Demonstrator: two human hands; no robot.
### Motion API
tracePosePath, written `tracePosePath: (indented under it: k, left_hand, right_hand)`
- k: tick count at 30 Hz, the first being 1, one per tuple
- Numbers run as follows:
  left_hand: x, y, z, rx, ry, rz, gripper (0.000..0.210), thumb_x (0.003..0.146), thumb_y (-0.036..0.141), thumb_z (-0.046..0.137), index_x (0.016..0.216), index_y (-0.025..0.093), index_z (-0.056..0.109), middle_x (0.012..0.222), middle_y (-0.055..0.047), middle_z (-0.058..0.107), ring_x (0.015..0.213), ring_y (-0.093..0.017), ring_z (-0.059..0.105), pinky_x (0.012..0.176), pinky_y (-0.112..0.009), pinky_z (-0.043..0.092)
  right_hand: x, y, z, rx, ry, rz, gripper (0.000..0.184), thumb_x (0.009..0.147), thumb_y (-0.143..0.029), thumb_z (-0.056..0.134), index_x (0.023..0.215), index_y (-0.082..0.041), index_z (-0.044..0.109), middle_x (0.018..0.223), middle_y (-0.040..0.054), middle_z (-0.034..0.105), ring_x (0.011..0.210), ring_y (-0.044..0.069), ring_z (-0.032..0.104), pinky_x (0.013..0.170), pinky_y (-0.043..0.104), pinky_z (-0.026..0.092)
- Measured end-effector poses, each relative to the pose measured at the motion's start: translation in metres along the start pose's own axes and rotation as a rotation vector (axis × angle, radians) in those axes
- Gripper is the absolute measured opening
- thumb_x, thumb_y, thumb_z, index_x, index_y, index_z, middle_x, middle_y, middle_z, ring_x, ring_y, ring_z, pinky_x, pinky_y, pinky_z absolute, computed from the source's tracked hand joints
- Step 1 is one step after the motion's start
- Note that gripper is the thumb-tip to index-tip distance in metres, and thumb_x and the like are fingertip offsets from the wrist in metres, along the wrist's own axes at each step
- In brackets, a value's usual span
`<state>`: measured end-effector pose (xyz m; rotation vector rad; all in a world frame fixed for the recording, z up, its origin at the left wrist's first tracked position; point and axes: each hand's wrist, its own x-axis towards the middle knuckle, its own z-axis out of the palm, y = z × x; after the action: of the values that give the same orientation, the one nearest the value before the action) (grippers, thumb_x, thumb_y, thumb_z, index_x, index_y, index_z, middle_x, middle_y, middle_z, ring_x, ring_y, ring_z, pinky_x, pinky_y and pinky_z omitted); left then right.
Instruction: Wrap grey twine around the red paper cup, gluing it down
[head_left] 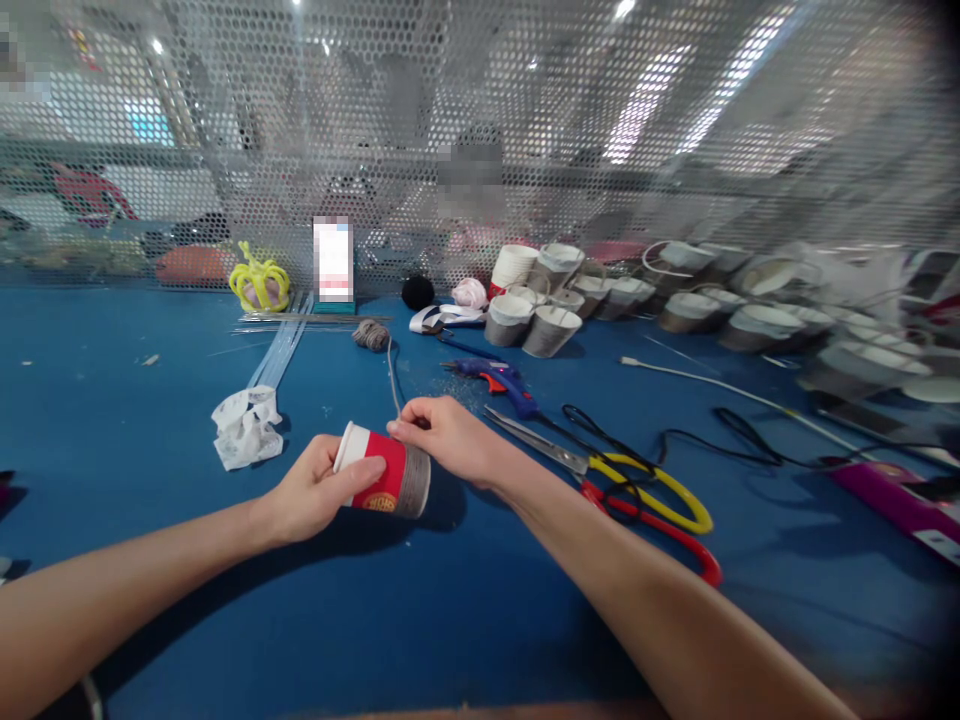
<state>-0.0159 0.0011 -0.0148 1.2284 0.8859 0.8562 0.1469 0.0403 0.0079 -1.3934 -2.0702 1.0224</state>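
Note:
A red and white paper cup (373,463) lies tilted on its side above the blue table, my left hand (319,490) wrapped round its rim end. Grey yarn (413,480) is wound in close rows round the cup's other end. At that end, my right hand (442,436) pinches the yarn strand between thumb and fingers. The strand runs back to a small grey yarn ball (370,335) on the table.
Right of my hands lie a blue glue gun (499,381) and big scissors (570,460) with yellow and red handles. Several grey-wrapped cups (553,331) stand behind. Crumpled white paper (247,428), glue sticks (281,345) and a phone (333,262) are left and back. Perforated metal panel (420,130) closes the rear.

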Motion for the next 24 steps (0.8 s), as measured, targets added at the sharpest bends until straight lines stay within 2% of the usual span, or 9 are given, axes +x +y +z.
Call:
tracePosePath:
  k: [12,24]
  left_hand:
    - [0.0022,0.0005,0.0016,-0.086,0.041,-0.023,0.024,0.062,0.033,0.063,0.058,0.01,0.06,0.048,0.002,0.053,0.043,-0.007,0.044,0.043,-0.017,0.036]
    - [0.0015,0.0011,0.0016,-0.12,0.032,-0.032,0.024,0.061,0.032,0.065,0.058,0.009,0.06,0.049,0.002,0.054,0.044,-0.006,0.045,0.044,-0.017,0.037]
  right_hand:
    - [0.0009,0.006,0.0023,0.017,-0.024,0.01,0.021,0.075,-0.029,0.049,0.06,-0.015,0.051,0.052,-0.0042,0.043,0.046,0.006,0.035,0.044,0.02,0.027]
    - [-0.0005,0.0024,0.0017,0.035,-0.031,0.026,0.02,0.075,-0.029,0.05,0.06,-0.015,0.05,0.053,-0.0042,0.043,0.047,0.007,0.034,0.044,0.02,0.026]
